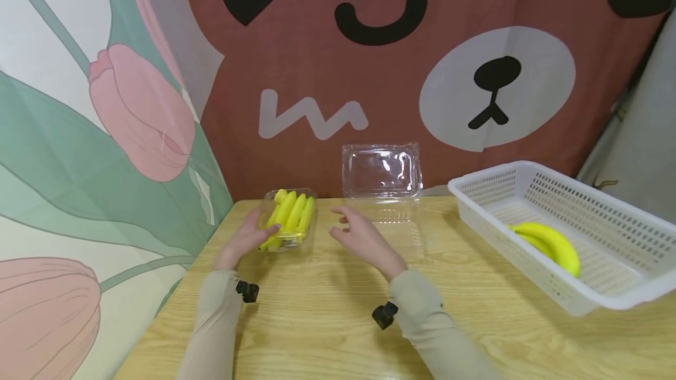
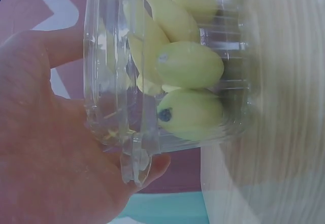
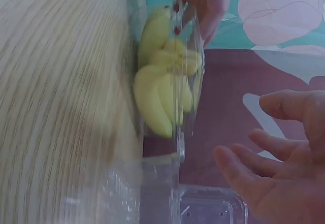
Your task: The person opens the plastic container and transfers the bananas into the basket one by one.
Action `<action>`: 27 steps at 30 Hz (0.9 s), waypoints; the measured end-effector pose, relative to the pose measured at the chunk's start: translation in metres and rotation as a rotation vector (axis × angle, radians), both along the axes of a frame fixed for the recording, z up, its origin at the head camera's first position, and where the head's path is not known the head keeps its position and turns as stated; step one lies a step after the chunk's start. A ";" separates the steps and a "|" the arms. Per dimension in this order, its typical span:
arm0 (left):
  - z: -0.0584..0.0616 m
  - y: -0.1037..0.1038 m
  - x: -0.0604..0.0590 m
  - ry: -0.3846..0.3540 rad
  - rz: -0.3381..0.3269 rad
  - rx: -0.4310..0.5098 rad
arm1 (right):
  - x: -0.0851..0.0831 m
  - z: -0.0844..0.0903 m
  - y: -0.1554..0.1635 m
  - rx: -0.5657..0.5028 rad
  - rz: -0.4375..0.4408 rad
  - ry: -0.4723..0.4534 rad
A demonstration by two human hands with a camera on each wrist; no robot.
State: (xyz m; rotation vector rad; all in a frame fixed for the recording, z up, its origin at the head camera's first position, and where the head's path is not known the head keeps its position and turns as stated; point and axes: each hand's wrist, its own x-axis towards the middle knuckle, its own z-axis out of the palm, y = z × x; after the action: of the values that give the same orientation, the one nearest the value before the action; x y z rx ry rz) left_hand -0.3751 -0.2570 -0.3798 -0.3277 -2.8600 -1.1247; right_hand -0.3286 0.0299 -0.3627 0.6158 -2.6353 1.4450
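A clear plastic clamshell box (image 1: 311, 233) with several toy bananas (image 1: 287, 210) inside stands at the table's back left. Its lid lies over the fruit, as the right wrist view shows from the side. My left hand (image 1: 246, 239) holds the box at its left front corner, thumb over the lid and fingers down the left side. In the left wrist view the fingers are partly hidden by the clear box (image 2: 238, 82). To the right, my right hand (image 1: 361, 236) hovers apart from the box with fingers spread and loosely bent, holding nothing.
Behind my right hand stands a second clear box (image 1: 393, 224), its lid (image 1: 381, 170) raised upright. A white perforated basket (image 1: 502, 251) on the right holds a bunch of toy bananas (image 1: 551, 246). Printed curtains (image 1: 317, 63) hang close behind the wooden table (image 1: 317, 321).
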 end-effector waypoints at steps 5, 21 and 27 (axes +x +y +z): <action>0.001 0.012 0.000 -0.005 -0.007 -0.036 | -0.001 -0.002 -0.010 -0.084 0.031 -0.024; -0.003 0.039 0.003 -0.041 -0.035 -0.013 | 0.004 -0.009 -0.026 -0.102 0.011 -0.167; -0.009 0.030 0.001 -0.103 -0.048 0.122 | 0.011 -0.009 -0.032 -0.038 -0.004 -0.182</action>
State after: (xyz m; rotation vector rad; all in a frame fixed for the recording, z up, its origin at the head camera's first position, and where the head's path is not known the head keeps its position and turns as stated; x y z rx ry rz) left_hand -0.3742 -0.2274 -0.3884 -0.3440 -2.8670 -1.3567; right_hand -0.3172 -0.0019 -0.3716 0.4969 -2.7328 1.6191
